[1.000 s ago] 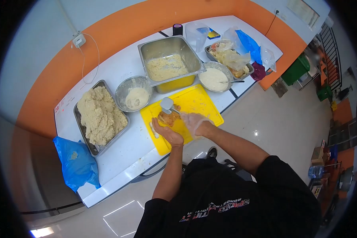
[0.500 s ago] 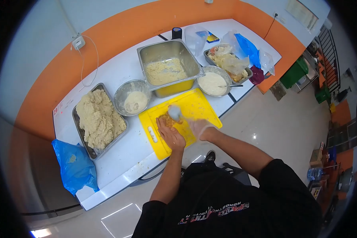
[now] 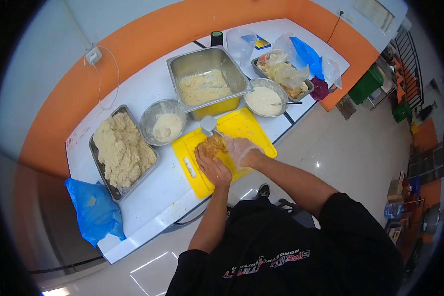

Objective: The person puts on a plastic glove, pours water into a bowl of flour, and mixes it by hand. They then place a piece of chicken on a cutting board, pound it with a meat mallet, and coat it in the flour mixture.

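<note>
My right hand (image 3: 243, 151), in a clear plastic glove, is closed round the handle of a meat mallet (image 3: 208, 125). The mallet's grey head is raised past the far side of a flattened piece of orange-brown meat (image 3: 214, 145). That meat lies on a yellow cutting board (image 3: 258, 132) at the table's front edge. My left hand (image 3: 215, 170) rests with fingers stretched out along the meat's near left side, the fingertips touching it. Wet bits are scattered over the board.
Behind the board stand a deep steel pan (image 3: 182, 61), a bowl of pale batter (image 3: 166, 127) and a bowl of white flour with a spoon (image 3: 264, 102). At left are a tray heaped with crumbs (image 3: 123, 150) and a blue bag (image 3: 94, 212). A bag-covered tray (image 3: 292, 79) sits far right.
The mallet head has gone from a blur over the meat to a raised spot farther away and left. My right hand has shifted slightly left; my left hand stays on the meat.
</note>
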Demonstrator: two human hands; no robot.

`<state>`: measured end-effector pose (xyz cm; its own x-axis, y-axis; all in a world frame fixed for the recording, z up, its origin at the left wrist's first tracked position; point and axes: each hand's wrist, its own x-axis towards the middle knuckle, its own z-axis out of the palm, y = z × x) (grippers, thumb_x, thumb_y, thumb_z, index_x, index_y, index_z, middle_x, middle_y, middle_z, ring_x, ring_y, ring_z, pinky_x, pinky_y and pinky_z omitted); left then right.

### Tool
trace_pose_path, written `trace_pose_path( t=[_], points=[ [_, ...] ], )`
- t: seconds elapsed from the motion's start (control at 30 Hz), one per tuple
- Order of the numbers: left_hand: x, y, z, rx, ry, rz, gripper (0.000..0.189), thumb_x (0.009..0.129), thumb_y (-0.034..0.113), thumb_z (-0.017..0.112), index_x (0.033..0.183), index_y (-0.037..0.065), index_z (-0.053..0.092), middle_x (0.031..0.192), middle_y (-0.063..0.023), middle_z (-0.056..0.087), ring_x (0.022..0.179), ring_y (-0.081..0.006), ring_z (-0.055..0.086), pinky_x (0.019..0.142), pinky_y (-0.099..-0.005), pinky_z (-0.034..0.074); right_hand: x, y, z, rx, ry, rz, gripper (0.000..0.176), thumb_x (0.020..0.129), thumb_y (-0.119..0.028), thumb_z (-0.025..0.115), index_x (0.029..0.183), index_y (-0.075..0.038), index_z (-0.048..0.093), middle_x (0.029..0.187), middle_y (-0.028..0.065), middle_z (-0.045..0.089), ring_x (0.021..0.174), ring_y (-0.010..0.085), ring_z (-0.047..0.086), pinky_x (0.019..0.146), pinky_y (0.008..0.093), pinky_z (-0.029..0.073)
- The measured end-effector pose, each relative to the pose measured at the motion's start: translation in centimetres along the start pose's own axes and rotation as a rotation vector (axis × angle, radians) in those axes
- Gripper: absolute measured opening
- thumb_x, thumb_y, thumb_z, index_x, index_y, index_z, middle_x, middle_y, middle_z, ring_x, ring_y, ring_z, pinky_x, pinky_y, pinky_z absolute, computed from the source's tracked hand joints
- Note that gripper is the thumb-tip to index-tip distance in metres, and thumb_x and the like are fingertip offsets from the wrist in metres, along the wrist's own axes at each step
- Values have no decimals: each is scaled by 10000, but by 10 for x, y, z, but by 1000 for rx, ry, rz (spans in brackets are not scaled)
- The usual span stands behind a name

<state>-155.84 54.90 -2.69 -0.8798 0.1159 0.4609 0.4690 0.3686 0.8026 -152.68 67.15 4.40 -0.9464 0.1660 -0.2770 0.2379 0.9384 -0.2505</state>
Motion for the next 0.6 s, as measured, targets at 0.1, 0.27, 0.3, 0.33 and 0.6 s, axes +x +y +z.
trace_pose_path(
  t=[0.1,0.27,0.3,0.33,0.6],
  points=[
    [-8,-2,-3,-7,-3,-9,685,999,519,198,1405,-17,328,1457,-271,317,1346,-437,305,1121,-504,204,-2,5,4,64,12,14,331,896,-199,491,1177,-29,523,952,239,669,876,401,655,765,478,516],
    [-4,-3,1,-60,61,16,641,1001,474,246,1409,-15,323,1448,-269,327,1320,-448,331,1101,-506,236,1,20,-3,58,93,58,315,869,-160,510,1155,-30,530,944,226,676,857,393,658,755,466,525],
    [-8,-4,-1,-20,42,-3,642,1002,475,245,1410,-15,321,1447,-270,327,1317,-446,335,1100,-507,238,3,38,17,23,50,15,321,873,-162,509,1168,-37,528,941,219,677,863,392,657,757,469,523],
    [-6,-4,-2,15,28,-5,643,1003,477,243,1410,-15,319,1445,-271,327,1314,-445,339,1098,-509,241,3,40,16,-13,26,-26,328,877,-165,508,1182,-44,525,938,212,679,869,390,657,759,472,521],
    [-1,-2,0,-18,28,24,658,1012,481,221,1397,-42,321,1443,-278,325,1329,-441,322,1116,-497,224,-12,30,-1,51,51,99,318,920,-186,451,1205,-64,521,1008,225,671,926,382,659,801,473,517]
  ],
)
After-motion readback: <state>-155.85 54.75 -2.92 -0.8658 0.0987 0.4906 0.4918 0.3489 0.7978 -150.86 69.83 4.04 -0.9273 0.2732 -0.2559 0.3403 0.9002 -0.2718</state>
